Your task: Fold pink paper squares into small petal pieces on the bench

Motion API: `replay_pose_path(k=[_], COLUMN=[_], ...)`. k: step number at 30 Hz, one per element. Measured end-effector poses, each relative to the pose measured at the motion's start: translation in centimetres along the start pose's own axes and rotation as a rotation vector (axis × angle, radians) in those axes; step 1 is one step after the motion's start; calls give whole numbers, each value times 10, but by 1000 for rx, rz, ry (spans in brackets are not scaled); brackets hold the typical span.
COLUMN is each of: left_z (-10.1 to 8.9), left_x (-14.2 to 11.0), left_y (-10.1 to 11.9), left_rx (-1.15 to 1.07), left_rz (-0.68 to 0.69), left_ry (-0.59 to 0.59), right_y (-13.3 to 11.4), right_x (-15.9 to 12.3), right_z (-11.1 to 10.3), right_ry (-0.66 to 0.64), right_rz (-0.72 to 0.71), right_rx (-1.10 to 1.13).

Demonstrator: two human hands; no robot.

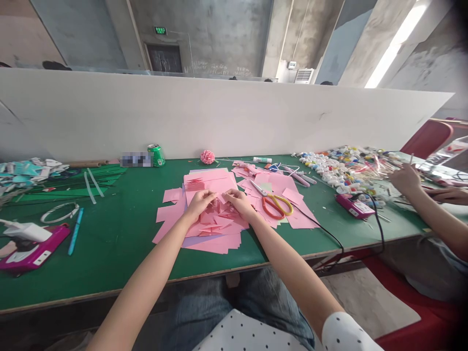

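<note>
My left hand (pixel 200 204) and my right hand (pixel 238 203) are close together above a heap of pink paper (pixel 215 178). The fingers of both are pinched on a small piece of pink paper (pixel 218 199) between them; its exact shape is hard to make out. Below the hands lie several folded pink pieces (pixel 214 228). To the right, scissors (pixel 272 201) with one red and one yellow handle loop rest on more pink paper (pixel 302 219). A round pink paper flower (pixel 207 156) sits beyond the heap.
Left are a blue pen (pixel 75 231), a magenta power strip (pixel 34 251) and a green can (pixel 157 156). Right are a glue stick (pixel 262 160), another power strip (pixel 354 206) with a black cable, and piled small white and coloured parts (pixel 329 165). A co-worker's hands (pixel 406 179) work there.
</note>
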State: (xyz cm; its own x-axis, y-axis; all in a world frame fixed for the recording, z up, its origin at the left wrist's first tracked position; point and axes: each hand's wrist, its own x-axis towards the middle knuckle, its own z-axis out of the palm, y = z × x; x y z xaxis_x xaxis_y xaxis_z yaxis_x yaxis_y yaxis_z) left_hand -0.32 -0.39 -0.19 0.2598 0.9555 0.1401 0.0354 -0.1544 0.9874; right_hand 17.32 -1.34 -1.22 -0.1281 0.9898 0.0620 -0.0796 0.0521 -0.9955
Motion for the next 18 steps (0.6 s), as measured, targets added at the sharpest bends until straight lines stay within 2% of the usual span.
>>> replay_pose_path(k=[6,18], left_z=[2,1], left_x=[-1,1], left_y=[-1,-4], left_rx=[25,59], left_rz=[-11,25], left_ry=[-92,-76], right_y=[2,5], right_x=[0,1], right_z=[0,-1], right_ry=[16,-6], right_rz=[-26,-44], right_rx=[-18,-31])
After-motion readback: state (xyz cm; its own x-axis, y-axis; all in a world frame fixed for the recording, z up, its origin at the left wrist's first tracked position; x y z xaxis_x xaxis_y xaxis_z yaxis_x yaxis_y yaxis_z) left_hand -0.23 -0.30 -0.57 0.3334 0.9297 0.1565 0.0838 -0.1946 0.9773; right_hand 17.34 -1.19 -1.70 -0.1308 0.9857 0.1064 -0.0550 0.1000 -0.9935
